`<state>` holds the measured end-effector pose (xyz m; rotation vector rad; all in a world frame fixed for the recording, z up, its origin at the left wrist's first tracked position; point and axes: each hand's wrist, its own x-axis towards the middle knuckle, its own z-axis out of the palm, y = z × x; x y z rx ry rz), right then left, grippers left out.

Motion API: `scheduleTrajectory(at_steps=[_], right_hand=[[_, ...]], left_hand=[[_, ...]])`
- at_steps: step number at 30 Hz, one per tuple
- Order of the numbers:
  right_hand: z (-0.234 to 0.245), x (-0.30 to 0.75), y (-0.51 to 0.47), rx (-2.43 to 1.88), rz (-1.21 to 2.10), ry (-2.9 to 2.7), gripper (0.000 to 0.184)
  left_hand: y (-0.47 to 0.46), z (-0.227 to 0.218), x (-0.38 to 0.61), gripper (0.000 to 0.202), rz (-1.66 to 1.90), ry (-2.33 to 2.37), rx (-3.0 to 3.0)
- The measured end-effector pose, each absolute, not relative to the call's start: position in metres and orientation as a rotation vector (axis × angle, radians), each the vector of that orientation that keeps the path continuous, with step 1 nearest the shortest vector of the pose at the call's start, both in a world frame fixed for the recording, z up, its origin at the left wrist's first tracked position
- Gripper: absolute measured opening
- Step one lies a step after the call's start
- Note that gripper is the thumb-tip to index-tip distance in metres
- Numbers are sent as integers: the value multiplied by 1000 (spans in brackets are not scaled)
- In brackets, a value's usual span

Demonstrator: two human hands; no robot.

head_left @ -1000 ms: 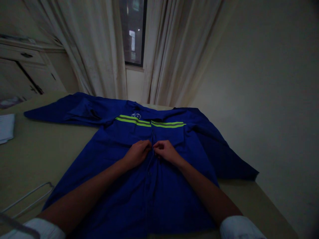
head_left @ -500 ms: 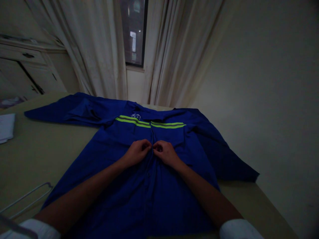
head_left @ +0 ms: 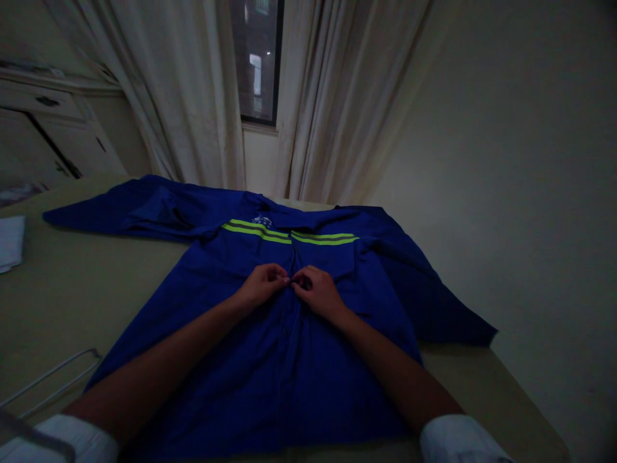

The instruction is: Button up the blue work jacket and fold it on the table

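Note:
A blue work jacket (head_left: 202, 386) with yellow-green chest stripes lies spread face up, its sleeves out to both sides. At the middle of its front opening, below the stripes, my left hand (head_left: 266, 281) pinches the left front edge. Facing it, my right hand (head_left: 315, 290) pinches the right edge, fingertips almost touching those of the left. Whatever small piece of the placket sits between the fingertips, perhaps a button, is too dark and small to make out.
The jacket rests on a greenish-beige table (head_left: 96, 289). A wire hanger (head_left: 53, 379) lies at the lower left, and a folded white cloth or paper (head_left: 10, 243) at the left edge. Curtains (head_left: 193, 96), a window (head_left: 258, 71) and a cabinet (head_left: 48, 128) stand beyond; a wall (head_left: 506, 161) rises at right.
Both hands have drawn a little closer together at the front opening, their fingertips now meeting nearly at one spot. The whole view has shifted slightly; the jacket stays spread out.

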<state>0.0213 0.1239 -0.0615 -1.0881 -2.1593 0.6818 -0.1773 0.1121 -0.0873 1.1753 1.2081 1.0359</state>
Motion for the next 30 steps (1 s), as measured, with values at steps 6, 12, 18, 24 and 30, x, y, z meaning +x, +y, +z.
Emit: scheduleTrajectory(at_steps=[6, 12, 18, 24, 30], right_hand=[[-61, 19, 121, -1054, 714, -2106, 9], [-67, 20, 116, -1028, 376, -2372, 11], [-69, 23, 121, -752, 280, -2645, 27], [-76, 21, 128, -977, 683, -2249, 12], [-80, 20, 126, -1053, 598, -2275, 20]], left_hand=[[111, -75, -183, 51, 1038, 1125, 1016], [117, -75, -184, 48, 997, 1137, 1004], [114, -71, -174, 47, 1014, 1330, 975], [109, -75, -171, 54, 1074, 1320, 1000], [115, -82, -184, 30, 1022, 1411, 1445]])
